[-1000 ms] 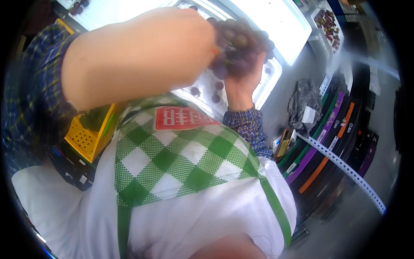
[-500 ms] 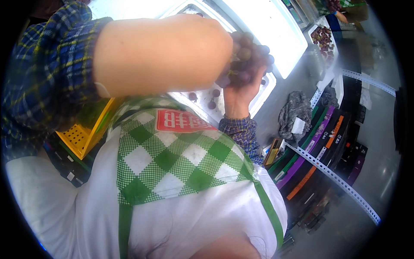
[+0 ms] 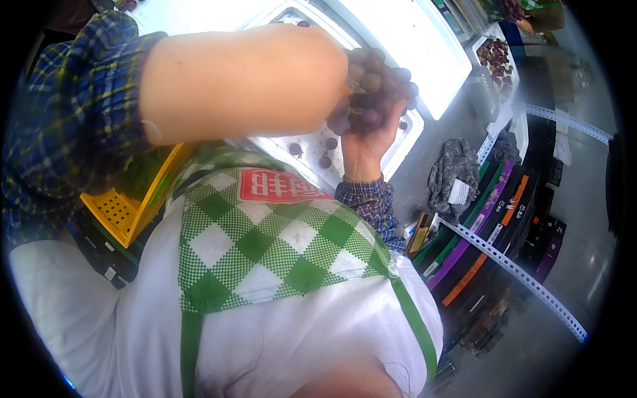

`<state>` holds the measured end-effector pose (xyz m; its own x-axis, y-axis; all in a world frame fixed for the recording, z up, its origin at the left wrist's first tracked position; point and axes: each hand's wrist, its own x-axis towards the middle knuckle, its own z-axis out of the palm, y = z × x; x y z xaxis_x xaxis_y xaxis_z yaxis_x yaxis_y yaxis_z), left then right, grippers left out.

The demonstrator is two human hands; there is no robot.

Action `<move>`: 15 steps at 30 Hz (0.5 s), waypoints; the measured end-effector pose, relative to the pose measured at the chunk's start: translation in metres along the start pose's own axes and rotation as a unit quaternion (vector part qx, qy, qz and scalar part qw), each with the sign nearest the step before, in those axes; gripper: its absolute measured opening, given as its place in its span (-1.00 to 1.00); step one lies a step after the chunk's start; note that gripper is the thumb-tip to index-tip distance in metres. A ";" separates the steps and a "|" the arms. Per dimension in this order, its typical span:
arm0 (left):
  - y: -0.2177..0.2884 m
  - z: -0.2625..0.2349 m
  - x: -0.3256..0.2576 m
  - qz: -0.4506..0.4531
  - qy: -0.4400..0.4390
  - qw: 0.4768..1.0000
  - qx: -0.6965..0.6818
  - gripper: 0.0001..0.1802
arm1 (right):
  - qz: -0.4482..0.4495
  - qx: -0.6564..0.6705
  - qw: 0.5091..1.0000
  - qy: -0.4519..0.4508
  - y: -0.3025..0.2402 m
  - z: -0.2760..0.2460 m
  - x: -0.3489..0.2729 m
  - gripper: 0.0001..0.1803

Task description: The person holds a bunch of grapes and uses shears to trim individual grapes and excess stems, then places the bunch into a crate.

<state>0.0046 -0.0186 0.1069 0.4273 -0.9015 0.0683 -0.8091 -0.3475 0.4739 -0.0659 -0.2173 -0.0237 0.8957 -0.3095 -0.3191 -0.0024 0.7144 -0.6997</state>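
A bunch of dark purple grapes rests in my right hand, whose fingers and palm support it from below and the right. From the left my bare forearm reaches across, and my left hand is right against the near-left side of the bunch. Its fingers are mostly hidden behind the wrist, so their grip does not show. Beneath both hands lies a white foam box, with several loose grapes scattered on its bottom.
A yellow plastic basket sits beside me at the left. At the right are a grey cloth, stacked dark boxes with coloured edges and a perforated metal rail. Farther off, a white tray holds more grapes, near another person's hand.
Both hands and the grape bunch have shifted slightly to the left. A few more grapes now show at the top left edge. My right hand still supports the bunch.
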 end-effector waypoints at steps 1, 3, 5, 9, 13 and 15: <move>0.002 -0.001 0.001 -0.019 -0.023 0.999 0.018 -0.62 | -0.002 0.000 1.000 -0.007 0.000 0.001 0.000 -0.45; 0.007 -0.002 0.003 -0.060 -0.030 0.998 0.000 -0.62 | 0.000 0.004 1.000 0.004 -0.001 0.001 0.000 -0.45; 0.009 -0.002 0.004 -0.080 -0.035 0.996 0.004 -0.62 | 0.000 0.004 1.000 0.006 -0.001 0.001 0.000 -0.45; 0.009 0.000 0.004 -0.078 -0.034 0.996 0.000 -0.62 | 0.005 0.007 1.000 0.010 0.001 -0.005 0.002 -0.43; 0.005 0.001 0.000 -0.061 -0.021 0.998 -0.021 -0.60 | -0.003 -0.031 0.998 -0.051 0.002 -0.014 0.004 -0.32; 0.004 -0.001 -0.002 -0.026 0.004 0.999 -0.021 -0.59 | 0.013 -0.023 0.999 -0.044 0.003 -0.018 0.005 -0.32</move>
<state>0.0002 -0.0178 0.1092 0.4714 -0.8805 0.0499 -0.7684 -0.3823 0.5132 -0.0694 -0.2279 -0.0384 0.9304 -0.2332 -0.2827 -0.0457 0.6915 -0.7209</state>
